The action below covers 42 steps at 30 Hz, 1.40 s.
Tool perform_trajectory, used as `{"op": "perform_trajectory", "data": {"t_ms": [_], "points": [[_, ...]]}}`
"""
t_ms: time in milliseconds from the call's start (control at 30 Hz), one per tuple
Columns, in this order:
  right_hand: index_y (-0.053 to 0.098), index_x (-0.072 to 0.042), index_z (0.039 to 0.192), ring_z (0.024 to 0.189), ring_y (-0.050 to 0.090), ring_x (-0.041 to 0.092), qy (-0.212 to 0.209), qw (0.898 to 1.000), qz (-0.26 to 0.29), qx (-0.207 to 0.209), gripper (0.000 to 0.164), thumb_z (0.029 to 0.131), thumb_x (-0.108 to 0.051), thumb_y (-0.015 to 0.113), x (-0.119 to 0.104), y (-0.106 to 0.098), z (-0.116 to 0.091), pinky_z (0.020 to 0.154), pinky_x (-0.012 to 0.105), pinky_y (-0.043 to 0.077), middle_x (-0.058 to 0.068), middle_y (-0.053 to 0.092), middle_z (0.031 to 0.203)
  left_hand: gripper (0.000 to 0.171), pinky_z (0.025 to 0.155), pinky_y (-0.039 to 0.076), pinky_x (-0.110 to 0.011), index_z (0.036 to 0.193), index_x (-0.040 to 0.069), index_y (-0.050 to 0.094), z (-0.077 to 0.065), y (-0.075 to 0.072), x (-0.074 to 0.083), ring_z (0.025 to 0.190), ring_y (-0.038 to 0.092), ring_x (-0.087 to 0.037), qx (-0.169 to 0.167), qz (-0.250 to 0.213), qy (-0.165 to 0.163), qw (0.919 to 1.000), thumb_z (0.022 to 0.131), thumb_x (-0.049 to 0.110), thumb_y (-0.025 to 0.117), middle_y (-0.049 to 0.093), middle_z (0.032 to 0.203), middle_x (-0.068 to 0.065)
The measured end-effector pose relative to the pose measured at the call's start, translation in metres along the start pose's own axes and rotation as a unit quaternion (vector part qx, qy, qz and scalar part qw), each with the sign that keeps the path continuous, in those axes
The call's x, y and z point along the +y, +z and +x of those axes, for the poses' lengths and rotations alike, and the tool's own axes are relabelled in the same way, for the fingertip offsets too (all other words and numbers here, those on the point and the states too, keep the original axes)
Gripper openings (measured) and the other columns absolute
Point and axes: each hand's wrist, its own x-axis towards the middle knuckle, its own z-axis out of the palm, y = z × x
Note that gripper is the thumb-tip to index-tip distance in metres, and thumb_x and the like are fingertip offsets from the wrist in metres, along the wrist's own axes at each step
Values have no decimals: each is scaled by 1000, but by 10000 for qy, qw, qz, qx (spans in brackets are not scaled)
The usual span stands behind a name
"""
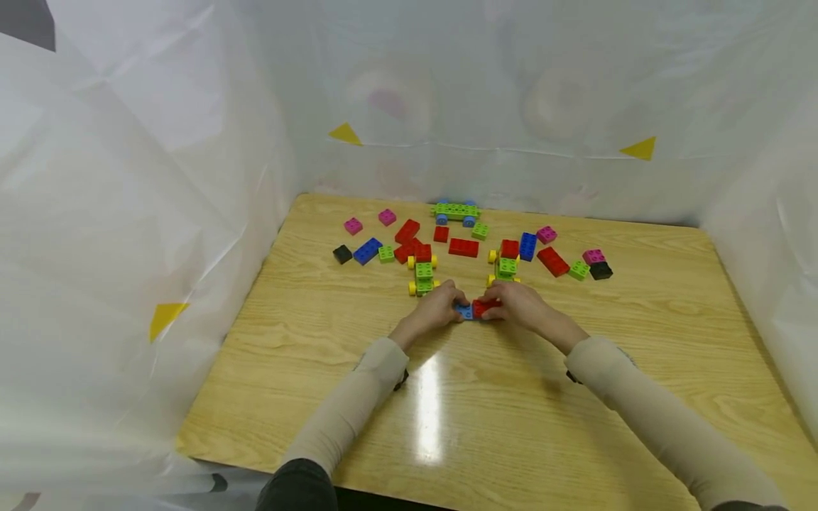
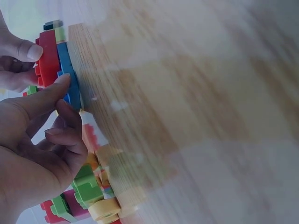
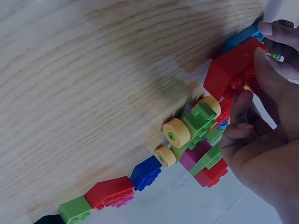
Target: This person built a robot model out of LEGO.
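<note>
My left hand [image 1: 439, 306] pinches one end of a blue base piece [image 1: 466, 312] between thumb and fingers, low over the table. My right hand [image 1: 519, 304] grips a red brick [image 3: 233, 69], its studs facing up. In the left wrist view the red brick lies along the top of the blue piece [image 2: 68, 70], leaving the end by my left fingers uncovered. Just beyond my hands stand two green wheeled cars with yellow wheels, the left car [image 1: 424, 275] and the right car [image 1: 506, 267], each with a red brick at its far end.
Farther back stands a green car base [image 1: 456, 211] with blue wheels. Loose bricks spread to both sides, among them a blue brick [image 1: 367, 250], a black brick [image 1: 601, 271], a long red brick [image 1: 553, 262] and a pink brick [image 1: 353, 226]. White sheeting [image 1: 486, 85] surrounds the wooden table [image 1: 511, 426].
</note>
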Motion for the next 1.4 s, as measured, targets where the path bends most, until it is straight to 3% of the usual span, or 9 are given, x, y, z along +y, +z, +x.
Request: {"op": "perform_trajectory", "data": {"t_ms": [233, 433, 733, 933, 1167, 1300, 1400], "points": [[73, -6, 100, 75, 55, 15, 212, 9995, -103, -219, 25, 82, -23, 77, -9, -2, 10, 65, 33, 50, 3, 63, 89, 27, 75, 44, -22, 110, 7, 72, -2, -4, -3, 82, 52, -13, 47, 49, -87, 9999, 84, 13, 76, 54, 96, -4], [73, -7, 100, 75, 55, 16, 469, 9979, -160, -418, 25, 82, -24, 77, -7, -5, 8, 65, 33, 51, 3, 63, 91, 28, 77, 44, -21, 112, 5, 71, -3, -1, 0, 84, 52, -13, -3, -147, 66, 9999, 84, 12, 75, 55, 98, -6], [72, -9, 98, 71, 51, 16, 424, 9985, -73, -352, 22, 83, -25, 77, -5, -7, 6, 59, 31, 46, 3, 59, 87, 27, 72, 43, -21, 111, 6, 71, -2, 0, 3, 80, 51, -12, 163, 102, 47, 9998, 85, 12, 74, 53, 96, -5], [71, -10, 97, 71, 51, 16, 429, 9978, -158, -484, 21, 84, -25, 75, -6, -6, 5, 58, 31, 46, 3, 59, 87, 28, 75, 45, -23, 118, 6, 68, -5, -2, 5, 84, 52, -12, -132, 259, 1, 9996, 91, 16, 67, 54, 101, -5], [70, -10, 98, 72, 52, 17, 551, 9972, -185, -476, 22, 85, -27, 75, -8, -5, 6, 61, 32, 47, 4, 60, 89, 25, 87, 48, -30, 119, 7, 67, -16, -19, 6, 100, 57, -15, -137, -178, 31, 9997, 98, 16, 57, 60, 110, -4], [70, -9, 98, 74, 54, 17, 575, 9971, -208, -457, 23, 84, -26, 75, -9, -4, 6, 64, 34, 50, 4, 62, 90, 27, 80, 50, -27, 120, 6, 66, -26, -37, 3, 94, 60, -14, 87, -655, 136, 9977, 99, 18, 55, 64, 109, -3], [70, -8, 100, 76, 55, 18, 625, 9966, -168, -515, 24, 85, -26, 75, -10, -4, 4, 67, 35, 51, 4, 63, 92, 27, 71, 51, -26, 120, 5, 66, -37, -53, -3, 85, 61, -14, 443, -947, 151, 9944, 99, 19, 56, 66, 110, -5]]}}
